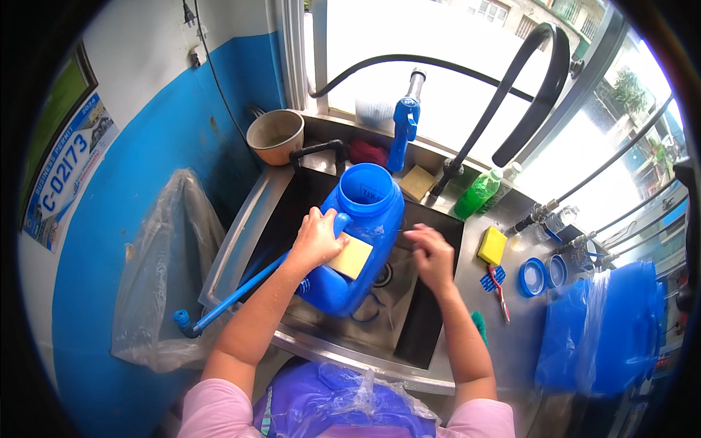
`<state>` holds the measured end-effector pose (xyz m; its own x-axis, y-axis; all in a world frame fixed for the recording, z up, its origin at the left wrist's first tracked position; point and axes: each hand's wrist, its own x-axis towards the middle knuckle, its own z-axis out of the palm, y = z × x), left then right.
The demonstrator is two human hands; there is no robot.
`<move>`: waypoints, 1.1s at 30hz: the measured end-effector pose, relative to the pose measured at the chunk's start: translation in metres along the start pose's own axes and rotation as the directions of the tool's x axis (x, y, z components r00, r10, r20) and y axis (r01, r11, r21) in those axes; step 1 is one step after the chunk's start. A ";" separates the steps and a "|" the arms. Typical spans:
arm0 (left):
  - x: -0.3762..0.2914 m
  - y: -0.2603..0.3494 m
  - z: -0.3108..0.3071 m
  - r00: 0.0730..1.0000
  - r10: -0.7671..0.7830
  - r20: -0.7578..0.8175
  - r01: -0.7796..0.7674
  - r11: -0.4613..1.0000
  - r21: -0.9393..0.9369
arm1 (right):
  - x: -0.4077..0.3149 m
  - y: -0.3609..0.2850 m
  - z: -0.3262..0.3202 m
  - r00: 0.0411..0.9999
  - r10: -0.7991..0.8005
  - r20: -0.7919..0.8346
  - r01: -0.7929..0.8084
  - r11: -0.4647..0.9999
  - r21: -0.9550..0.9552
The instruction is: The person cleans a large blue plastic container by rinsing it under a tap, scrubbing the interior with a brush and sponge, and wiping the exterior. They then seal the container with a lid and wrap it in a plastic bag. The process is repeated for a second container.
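A blue plastic jug (378, 235) with a wide uncapped mouth is held tilted over the stainless steel sink (391, 328). My left hand (319, 238) grips its handle at the top, and a pale yellow sponge (352, 256) lies against the jug beside my fingers. To the right of the jug, my right hand (431, 253) is raised over the sink with bent fingers; whether it holds anything small cannot be told. The sink drain (383, 274) shows partly behind the jug.
A blue faucet nozzle (406, 123) hangs behind the jug. Right counter: green bottle (477, 194), yellow sponge (492, 245), red-handled brush (500, 295), blue caps (532, 277), plastic-wrapped blue container (599, 331). At left stand a bowl (275, 137), blue pipe (241, 293) and clear plastic bag (164, 284).
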<state>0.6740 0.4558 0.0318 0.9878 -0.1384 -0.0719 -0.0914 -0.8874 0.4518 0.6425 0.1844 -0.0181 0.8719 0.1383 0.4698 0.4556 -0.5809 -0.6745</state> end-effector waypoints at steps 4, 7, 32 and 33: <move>-0.009 -0.012 -0.003 0.998 -0.068 -0.017 0.067 0.997 -0.024 | -0.009 0.088 -0.075 0.647 0.564 -0.512 -0.701 0.177 -0.691; -0.014 -0.015 -0.003 0.998 -0.069 -0.006 0.068 0.997 -0.040 | -0.022 0.139 -0.107 0.560 0.732 -0.388 -0.754 0.256 -0.605; -0.013 -0.046 0.007 0.989 -0.043 -0.140 0.020 0.986 -0.167 | 0.052 0.042 0.014 0.699 0.594 0.398 -0.568 0.123 0.814; -0.014 -0.049 0.008 0.988 -0.047 -0.149 0.021 0.985 -0.172 | 0.069 0.024 0.027 0.813 0.443 0.377 -0.489 0.169 0.856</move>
<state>0.6638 0.4971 0.0033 0.9988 -0.0292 0.0397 -0.0471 -0.8010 0.5968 0.7180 0.2014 -0.0167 0.9787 0.1581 -0.1312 -0.1955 0.5207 -0.8310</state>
